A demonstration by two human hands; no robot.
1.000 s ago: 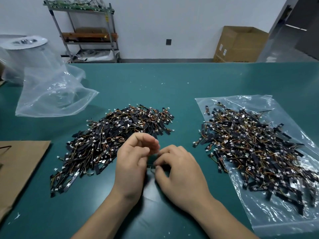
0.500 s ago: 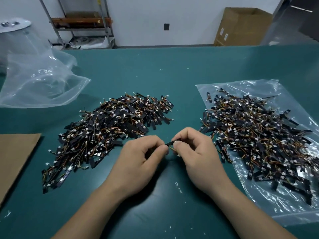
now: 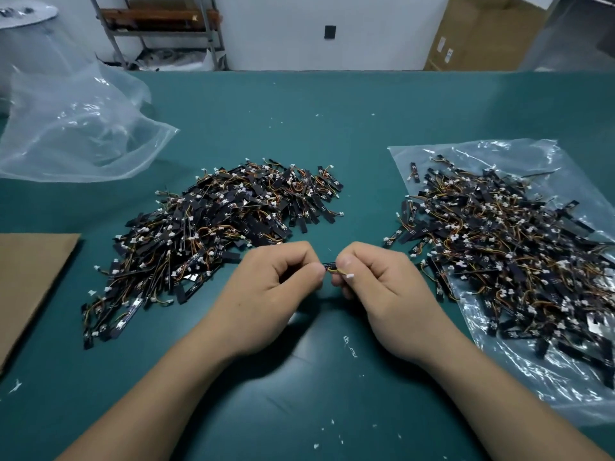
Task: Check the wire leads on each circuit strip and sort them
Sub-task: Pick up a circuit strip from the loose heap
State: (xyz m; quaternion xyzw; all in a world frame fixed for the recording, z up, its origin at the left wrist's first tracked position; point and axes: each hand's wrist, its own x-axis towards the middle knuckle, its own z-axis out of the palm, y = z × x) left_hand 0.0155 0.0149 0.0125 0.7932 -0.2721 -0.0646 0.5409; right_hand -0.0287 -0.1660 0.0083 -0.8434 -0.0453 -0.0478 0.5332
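One small black circuit strip (image 3: 329,264) with yellow and orange wire leads and a white connector (image 3: 349,276) is held between both hands above the green table. My left hand (image 3: 269,294) pinches its left end and my right hand (image 3: 382,287) pinches its right end, the leads curling under my right thumb. A large pile of strips (image 3: 213,234) lies on the bare table to the left. Another pile of strips (image 3: 506,241) lies on a clear plastic bag (image 3: 565,377) to the right.
A crumpled clear bag (image 3: 80,134) lies at the back left. A brown cardboard sheet (image 3: 26,281) lies at the left edge. Small white scraps (image 3: 349,344) dot the table near me. Behind the table stand a metal shelf (image 3: 159,31) and a cardboard box (image 3: 482,34).
The hands have lifted slightly and drawn apart along the strip, so its middle and the white connector now show between them. The camera view has tilted down a little.
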